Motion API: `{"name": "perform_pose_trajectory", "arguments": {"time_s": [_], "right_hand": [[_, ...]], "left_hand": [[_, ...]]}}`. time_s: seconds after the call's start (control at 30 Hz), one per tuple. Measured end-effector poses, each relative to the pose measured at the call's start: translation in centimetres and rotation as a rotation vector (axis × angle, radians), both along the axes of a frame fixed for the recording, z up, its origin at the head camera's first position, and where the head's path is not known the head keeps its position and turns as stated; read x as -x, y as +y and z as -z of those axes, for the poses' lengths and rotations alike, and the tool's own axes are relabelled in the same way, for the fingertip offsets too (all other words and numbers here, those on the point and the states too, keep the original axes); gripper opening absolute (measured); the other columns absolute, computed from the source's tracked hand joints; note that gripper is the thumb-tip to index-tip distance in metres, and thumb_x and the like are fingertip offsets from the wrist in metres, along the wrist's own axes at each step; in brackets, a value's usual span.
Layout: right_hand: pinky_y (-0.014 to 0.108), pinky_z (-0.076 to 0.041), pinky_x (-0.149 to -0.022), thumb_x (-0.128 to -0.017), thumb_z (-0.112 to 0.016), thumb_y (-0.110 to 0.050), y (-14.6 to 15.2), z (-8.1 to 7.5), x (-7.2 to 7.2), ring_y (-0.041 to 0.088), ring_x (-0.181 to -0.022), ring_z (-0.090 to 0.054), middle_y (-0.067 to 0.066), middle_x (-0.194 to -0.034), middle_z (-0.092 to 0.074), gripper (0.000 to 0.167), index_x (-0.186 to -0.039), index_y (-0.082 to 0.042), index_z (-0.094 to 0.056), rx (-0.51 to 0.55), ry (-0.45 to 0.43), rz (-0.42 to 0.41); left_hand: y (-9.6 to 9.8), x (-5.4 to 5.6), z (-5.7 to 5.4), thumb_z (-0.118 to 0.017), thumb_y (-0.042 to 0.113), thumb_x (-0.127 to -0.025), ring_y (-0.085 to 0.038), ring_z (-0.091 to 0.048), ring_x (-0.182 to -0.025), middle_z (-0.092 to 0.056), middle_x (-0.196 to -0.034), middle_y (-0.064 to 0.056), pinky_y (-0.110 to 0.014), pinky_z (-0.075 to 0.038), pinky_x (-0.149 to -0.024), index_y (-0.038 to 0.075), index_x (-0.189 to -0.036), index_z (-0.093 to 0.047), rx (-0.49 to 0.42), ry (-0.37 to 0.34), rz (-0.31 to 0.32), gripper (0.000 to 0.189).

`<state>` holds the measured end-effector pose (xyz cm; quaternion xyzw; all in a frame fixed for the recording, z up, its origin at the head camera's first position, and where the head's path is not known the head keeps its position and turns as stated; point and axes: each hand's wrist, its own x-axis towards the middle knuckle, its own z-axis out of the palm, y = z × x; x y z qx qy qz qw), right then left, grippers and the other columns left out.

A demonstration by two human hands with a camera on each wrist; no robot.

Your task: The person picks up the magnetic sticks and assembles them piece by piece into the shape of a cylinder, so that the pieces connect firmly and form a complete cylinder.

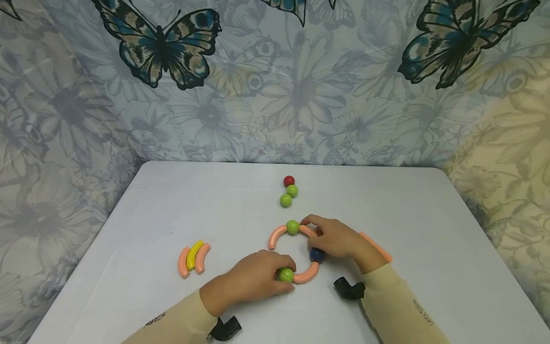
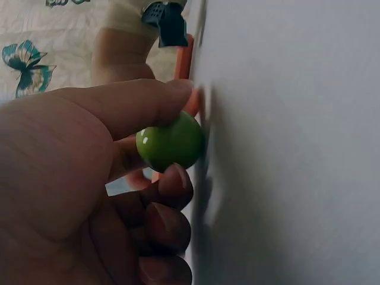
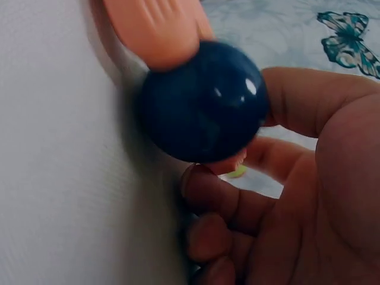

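My left hand (image 1: 259, 274) pinches a green ball (image 1: 285, 274) between thumb and fingers at the lower left of a partial ring. A curved pink piece (image 1: 307, 274) runs from that ball up to a dark blue ball (image 1: 317, 254). At the upper right, my right hand (image 1: 337, 237) grips another curved pink piece (image 1: 307, 230), partly hidden by the fingers. The blue ball sits beside the right thumb and looks large in the right wrist view. Another green ball (image 1: 292, 227) tops the ring, followed by a curved pink piece (image 1: 275, 237) on the left.
Two curved pink pieces flank a curved yellow piece (image 1: 195, 255) on the left of the white table (image 1: 129, 296). Behind the ring lie a red ball (image 1: 289, 181) and two green balls (image 1: 291, 191). A straight orange piece (image 1: 378, 247) lies partly behind the right forearm.
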<state>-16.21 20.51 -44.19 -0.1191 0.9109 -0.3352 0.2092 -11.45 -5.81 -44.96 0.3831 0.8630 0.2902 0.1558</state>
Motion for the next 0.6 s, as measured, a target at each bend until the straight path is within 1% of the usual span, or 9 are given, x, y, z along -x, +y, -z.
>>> {"name": "perform_pose_trajectory", "arguments": {"time_s": [0.07, 0.1, 0.2, 0.27, 0.33, 0.4, 0.5, 0.57, 0.6], "right_hand": [[0.037, -0.040, -0.064, -0.096, -0.073, -0.025, 0.0, -0.2, 0.0, 0.019, -0.069, -0.053, 0.002, -0.078, -0.060, 0.020, -0.116, -0.020, -0.071, 0.012, -0.003, -0.005], [0.037, -0.040, -0.064, -0.097, -0.075, -0.028, -0.1, -0.3, 0.0, 0.019, -0.069, -0.053, 0.001, -0.077, -0.060, 0.015, -0.106, -0.017, -0.070, 0.010, -0.004, -0.009], [0.035, -0.038, -0.062, -0.095, -0.080, -0.038, -0.1, -0.6, -0.2, 0.018, -0.067, -0.051, 0.000, -0.072, -0.056, 0.032, -0.083, -0.013, -0.064, -0.027, -0.027, -0.005], [0.035, -0.037, -0.061, -0.093, -0.083, -0.046, -0.1, -0.8, -0.2, 0.019, -0.067, -0.050, 0.001, -0.073, -0.054, 0.043, -0.080, -0.012, -0.062, -0.059, -0.046, 0.008], [0.036, -0.039, -0.063, -0.091, -0.085, -0.050, -0.2, -0.8, -0.1, 0.020, -0.071, -0.052, 0.003, -0.078, -0.056, 0.045, -0.089, -0.010, -0.064, -0.060, -0.042, 0.022], [0.039, -0.043, -0.067, -0.091, -0.086, -0.050, -0.3, -0.5, 0.1, 0.022, -0.077, -0.054, 0.005, -0.085, -0.058, 0.047, -0.105, -0.009, -0.067, -0.029, 0.001, 0.013], [0.043, -0.048, -0.077, -0.094, -0.087, -0.041, -0.6, 0.4, 0.5, 0.023, -0.088, -0.057, 0.005, -0.099, -0.060, 0.052, -0.130, -0.010, -0.066, 0.058, 0.111, -0.039], [0.043, -0.050, -0.083, -0.097, -0.086, -0.033, -0.9, 1.0, 0.6, 0.021, -0.093, -0.058, 0.001, -0.105, -0.062, 0.047, -0.136, -0.013, -0.069, 0.095, 0.177, -0.095], [0.043, -0.050, -0.086, -0.098, -0.085, -0.029, -1.1, 1.3, 0.5, 0.021, -0.096, -0.057, -0.001, -0.107, -0.062, 0.042, -0.135, -0.015, -0.071, 0.110, 0.200, -0.116]], "left_hand": [[-0.4, 0.2, -0.1, -0.086, 0.022, -0.096, -0.001, -0.054, -0.077, -0.060, -0.089, 0.018, -0.023, -0.047, -0.069, 0.022, -0.120, -0.079, 0.011, 0.013, -0.014, 0.025], [-0.7, 0.4, -0.2, -0.084, 0.020, -0.098, -0.002, -0.054, -0.078, -0.060, -0.091, 0.017, -0.023, -0.047, -0.070, 0.023, -0.123, -0.080, 0.024, 0.015, -0.029, 0.026], [-1.4, 1.0, -0.6, -0.081, 0.017, -0.100, -0.005, -0.054, -0.082, -0.059, -0.099, 0.013, -0.027, -0.049, -0.072, 0.024, -0.132, -0.079, 0.054, 0.040, -0.085, 0.033], [-1.7, 1.2, -0.8, -0.081, 0.014, -0.100, -0.008, -0.055, -0.082, -0.058, -0.102, 0.008, -0.028, -0.050, -0.072, 0.023, -0.136, -0.077, 0.059, 0.054, -0.130, 0.038], [-1.9, 1.4, -0.9, -0.079, 0.010, -0.100, -0.011, -0.057, -0.086, -0.059, -0.107, 0.004, -0.030, -0.052, -0.075, 0.018, -0.137, -0.074, 0.046, 0.064, -0.187, 0.038], [-1.8, 1.4, -1.0, -0.079, 0.016, -0.100, -0.013, -0.059, -0.084, -0.061, -0.104, 0.002, -0.033, -0.052, -0.074, 0.012, -0.134, -0.070, 0.026, 0.022, -0.260, 0.035], [-1.4, 1.2, -0.8, -0.083, 0.038, -0.097, -0.015, -0.060, -0.075, -0.063, -0.091, 0.001, -0.036, -0.051, -0.067, 0.008, -0.120, -0.065, 0.034, -0.079, -0.372, 0.042], [-1.0, 1.0, -0.6, -0.084, 0.053, -0.093, -0.016, -0.057, -0.067, -0.061, -0.080, 0.002, -0.036, -0.048, -0.060, 0.009, -0.108, -0.064, 0.056, -0.129, -0.425, 0.050], [-0.8, 0.9, -0.4, -0.084, 0.055, -0.092, -0.016, -0.056, -0.063, -0.060, -0.075, 0.002, -0.036, -0.045, -0.056, 0.010, -0.102, -0.064, 0.067, -0.138, -0.441, 0.051]]}}
